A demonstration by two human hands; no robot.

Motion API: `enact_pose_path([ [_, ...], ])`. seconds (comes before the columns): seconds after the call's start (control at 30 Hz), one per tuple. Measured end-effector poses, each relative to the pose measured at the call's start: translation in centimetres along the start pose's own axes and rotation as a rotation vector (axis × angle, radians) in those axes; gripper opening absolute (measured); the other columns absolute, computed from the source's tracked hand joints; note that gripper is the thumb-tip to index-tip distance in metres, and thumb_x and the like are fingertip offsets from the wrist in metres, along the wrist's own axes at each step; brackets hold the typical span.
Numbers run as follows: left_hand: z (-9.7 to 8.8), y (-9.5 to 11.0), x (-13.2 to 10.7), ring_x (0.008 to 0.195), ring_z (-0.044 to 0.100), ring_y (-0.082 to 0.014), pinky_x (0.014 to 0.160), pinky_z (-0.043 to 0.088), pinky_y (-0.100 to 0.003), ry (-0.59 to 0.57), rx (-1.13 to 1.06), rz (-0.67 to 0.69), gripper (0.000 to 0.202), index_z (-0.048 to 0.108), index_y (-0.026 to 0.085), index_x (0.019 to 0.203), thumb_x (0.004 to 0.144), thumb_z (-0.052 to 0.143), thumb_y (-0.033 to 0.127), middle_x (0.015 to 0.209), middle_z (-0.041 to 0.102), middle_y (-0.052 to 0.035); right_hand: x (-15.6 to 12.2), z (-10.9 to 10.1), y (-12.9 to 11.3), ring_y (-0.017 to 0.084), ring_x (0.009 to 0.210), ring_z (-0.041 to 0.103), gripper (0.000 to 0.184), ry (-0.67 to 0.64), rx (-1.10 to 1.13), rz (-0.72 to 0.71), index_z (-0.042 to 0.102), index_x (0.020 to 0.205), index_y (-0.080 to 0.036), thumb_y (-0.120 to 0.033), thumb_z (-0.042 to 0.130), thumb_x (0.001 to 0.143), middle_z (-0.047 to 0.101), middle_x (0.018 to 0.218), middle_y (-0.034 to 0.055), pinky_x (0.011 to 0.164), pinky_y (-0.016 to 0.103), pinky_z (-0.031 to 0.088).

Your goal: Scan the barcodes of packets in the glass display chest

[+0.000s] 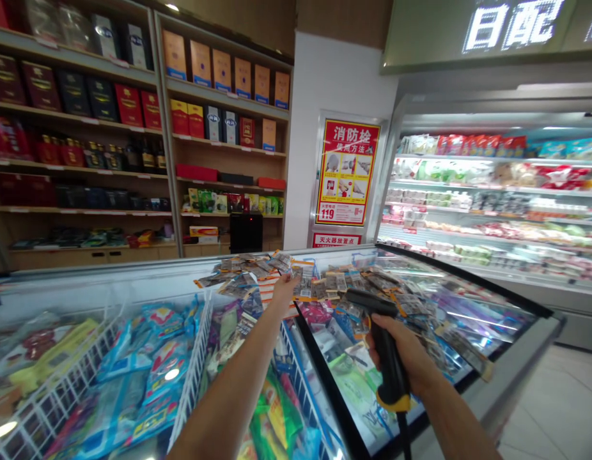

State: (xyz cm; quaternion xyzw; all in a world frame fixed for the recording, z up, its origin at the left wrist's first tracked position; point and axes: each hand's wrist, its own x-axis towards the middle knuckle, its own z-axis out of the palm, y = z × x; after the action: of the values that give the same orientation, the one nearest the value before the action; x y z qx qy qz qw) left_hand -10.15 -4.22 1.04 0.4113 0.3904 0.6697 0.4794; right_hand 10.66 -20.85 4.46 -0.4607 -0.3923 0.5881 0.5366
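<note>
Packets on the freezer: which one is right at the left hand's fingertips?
The orange-edged packet just right of the left hand; the other packets lie heaped farther to either side.

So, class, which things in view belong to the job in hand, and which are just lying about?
Job in hand:
packet at the left hand
scanner in the right hand
likely the piled packets

Lying about:
blue bags
wire baskets
shelved boxes

"消防栓使用方法" and "119" on red poster (344,171), "灭火器放置点" on placard (337,240) beneath, "日配" on overhead sign (514,29)
</note>
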Motion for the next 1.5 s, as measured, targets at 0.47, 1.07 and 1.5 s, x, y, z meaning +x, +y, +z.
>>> enact_pose_path([
  [0.47, 1.3, -2.3, 0.5, 0.066, 0.058, -0.0128, 0.067, 0.045, -0.026, -0.008, -0.076, -0.048, 0.024, 0.058, 0.016, 0.074, 0.055, 0.067, 0.027, 0.071, 0.061, 0.0006, -0.2, 0.4, 0.7, 0.009, 0.033, 0.050, 0.024, -0.018, -0.047, 0.042, 0.057, 0.072, -0.015, -0.039, 0.060, 0.072, 0.057, 0.046, -0.0025, 0.030, 0.018, 0.036],
  [1.07, 1.0, -3.2, 0.9, 0.064, 0.060, -0.0140, 0.067, 0.047, -0.028, -0.005, -0.091, -0.011, 0.027, 0.058, 0.016, 0.076, 0.055, 0.069, 0.027, 0.067, 0.063, 0.0010, -0.2, -0.1, 0.4, 0.010, 0.033, 0.050, 0.023, -0.017, -0.015, 0.025, 0.056, 0.072, -0.015, -0.038, 0.061, 0.071, 0.056, 0.046, -0.0026, 0.031, 0.019, 0.037],
  [1.5, 7.9, -3.9, 2.1, 0.068, 0.062, -0.0157, 0.062, 0.047, -0.026, -0.018, 0.140, -0.056, 0.022, 0.056, 0.018, 0.091, 0.069, 0.054, 0.014, 0.075, 0.065, -0.0035, 0.6, -6.3, -3.0, 0.010, 0.034, 0.050, 0.018, 0.371, 0.166, -0.017, 0.053, 0.065, -0.018, -0.030, 0.057, 0.078, 0.055, 0.044, -0.0021, 0.031, 0.019, 0.039],
])
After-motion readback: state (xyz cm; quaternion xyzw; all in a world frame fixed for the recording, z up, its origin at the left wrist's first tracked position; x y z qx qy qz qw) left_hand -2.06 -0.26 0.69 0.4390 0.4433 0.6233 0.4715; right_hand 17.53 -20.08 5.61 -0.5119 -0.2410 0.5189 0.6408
